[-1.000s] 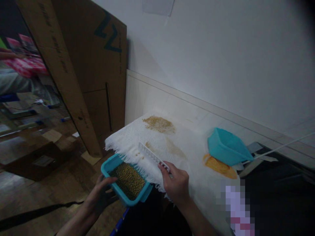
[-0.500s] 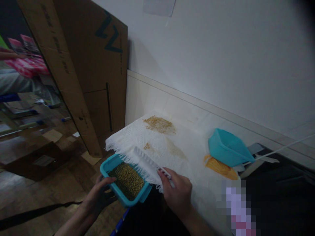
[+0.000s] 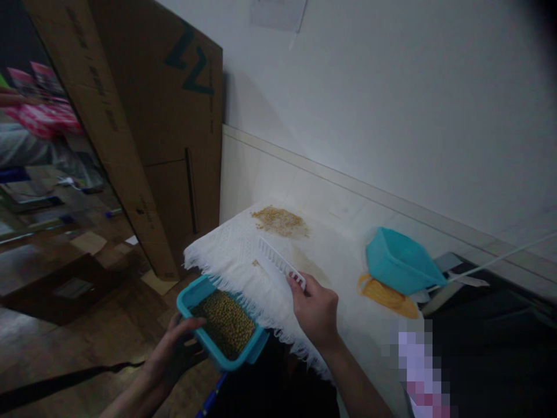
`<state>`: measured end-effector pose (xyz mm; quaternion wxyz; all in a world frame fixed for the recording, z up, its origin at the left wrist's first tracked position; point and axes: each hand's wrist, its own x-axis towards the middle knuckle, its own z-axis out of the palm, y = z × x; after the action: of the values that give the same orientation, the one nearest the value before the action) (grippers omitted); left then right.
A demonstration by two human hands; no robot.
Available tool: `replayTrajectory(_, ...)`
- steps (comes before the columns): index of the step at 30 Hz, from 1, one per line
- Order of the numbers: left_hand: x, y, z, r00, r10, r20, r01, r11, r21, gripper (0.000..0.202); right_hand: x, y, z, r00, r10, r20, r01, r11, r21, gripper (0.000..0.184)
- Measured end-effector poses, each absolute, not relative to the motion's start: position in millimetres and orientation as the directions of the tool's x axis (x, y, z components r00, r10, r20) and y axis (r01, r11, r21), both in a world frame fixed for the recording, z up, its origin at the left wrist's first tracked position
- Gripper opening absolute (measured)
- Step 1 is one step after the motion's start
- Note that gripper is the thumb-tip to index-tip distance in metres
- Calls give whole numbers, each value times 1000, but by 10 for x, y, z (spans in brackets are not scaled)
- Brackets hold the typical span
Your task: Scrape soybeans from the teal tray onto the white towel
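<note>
My left hand grips the near left rim of a turquoise plastic container, thumb over the edge. Yellowish-green beans fill much of it, and it is held just below the fringed edge of a white cloth. In my right hand is a white ribbed plastic strip, its long edge down at the cloth. Several loose beans lie by the strip's far end, partly hidden by it. Farther back a larger patch of beans is spread on the cloth.
To the right stands another turquoise container, beside an orange-yellow item. A tall cardboard box rises at the left, and a white wall closes off the back. Another person's legs show at far left.
My right hand has moved the white strip away from the cloth's fringed edge, up and rightward, to the small group of beans. The left hand and its container have stayed nearly still.
</note>
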<state>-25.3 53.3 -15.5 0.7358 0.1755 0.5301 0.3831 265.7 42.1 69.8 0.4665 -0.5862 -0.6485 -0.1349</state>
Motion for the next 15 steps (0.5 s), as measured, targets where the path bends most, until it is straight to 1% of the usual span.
replayTrajectory(7, -267, 546, -147, 130, 754, -644, -397, 635, 663, 75, 2613, 497, 755, 186, 717, 672, 855, 218, -470, 34)
replayTrajectory(10, -259, 553, -136, 129, 757, -641, -408, 630, 661, 78, 2589, 505, 757, 191, 733, 653, 843, 218, -491, 31)
replayTrajectory(15, -245, 591, -126, 94, 761, -642, -387, 622, 681, 70, 2514, 513, 716, 192, 740, 645, 828, 231, -511, 31)
